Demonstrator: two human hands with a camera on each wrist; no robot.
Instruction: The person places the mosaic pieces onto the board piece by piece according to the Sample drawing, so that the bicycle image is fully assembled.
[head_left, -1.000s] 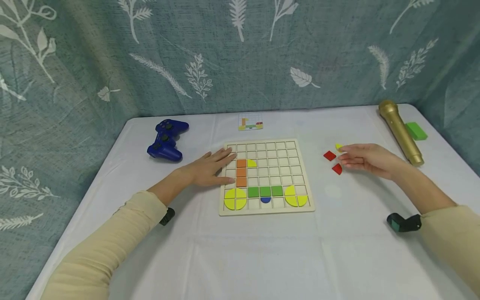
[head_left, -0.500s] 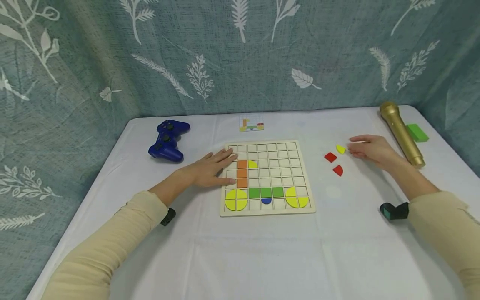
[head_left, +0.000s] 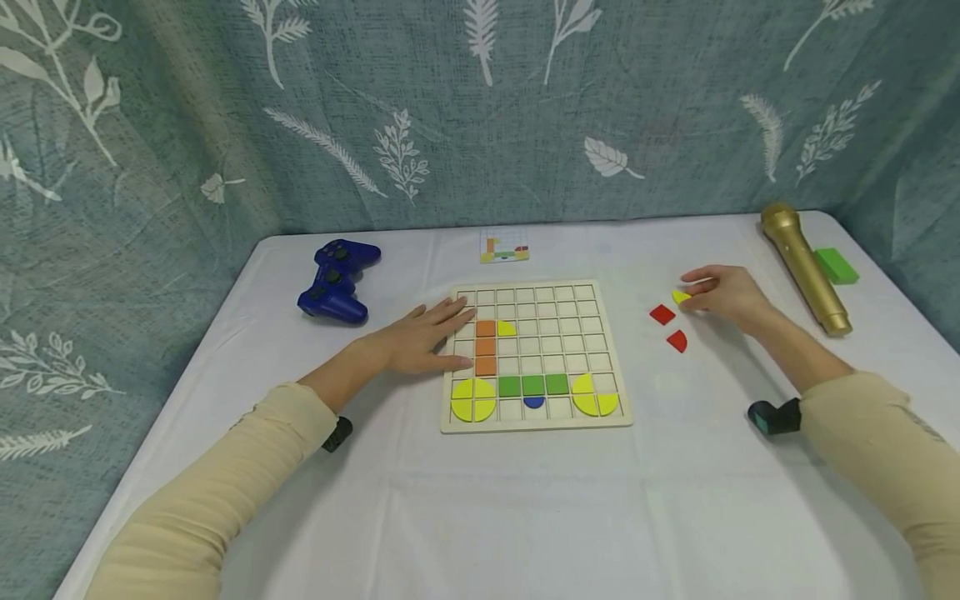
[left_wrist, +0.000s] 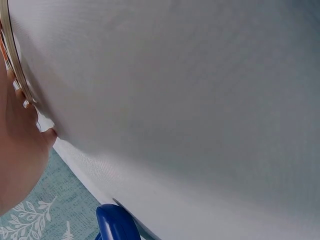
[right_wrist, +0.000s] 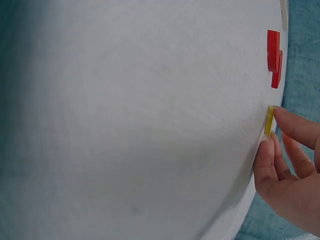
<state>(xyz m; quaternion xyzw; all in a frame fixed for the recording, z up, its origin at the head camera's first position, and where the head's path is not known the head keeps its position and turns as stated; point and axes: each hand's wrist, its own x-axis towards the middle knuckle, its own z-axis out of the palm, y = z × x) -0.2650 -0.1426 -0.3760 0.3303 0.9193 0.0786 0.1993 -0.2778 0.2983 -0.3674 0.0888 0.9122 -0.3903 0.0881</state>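
My left hand point(head_left: 422, 340) lies with spread fingers on the left edge of a wooden grid board point(head_left: 536, 423). Set in the board are orange squares point(head_left: 486, 347), green squares point(head_left: 532, 385), yellow quarter-circle tiles point(head_left: 473, 400) and a blue half-circle tile point(head_left: 534, 402). To the board's right, my right hand point(head_left: 727, 296) pinches a loose yellow quarter-circle tile point(right_wrist: 269, 120) by its edges, at the tablecloth. Close by lie a red square tile point(head_left: 662, 314) and a red quarter-circle tile point(head_left: 678, 341).
A small pattern card point(head_left: 504, 247) lies behind the board. On the left is a blue game controller point(head_left: 335, 281). A gold microphone point(head_left: 806, 268) and a green block point(head_left: 836, 265) lie at the far right. Patterned curtains point(head_left: 480, 125) hang behind the white-covered table.
My right hand drew back from the yellow tile, then came back and now grasps it from the right. The left hand stays on the board.
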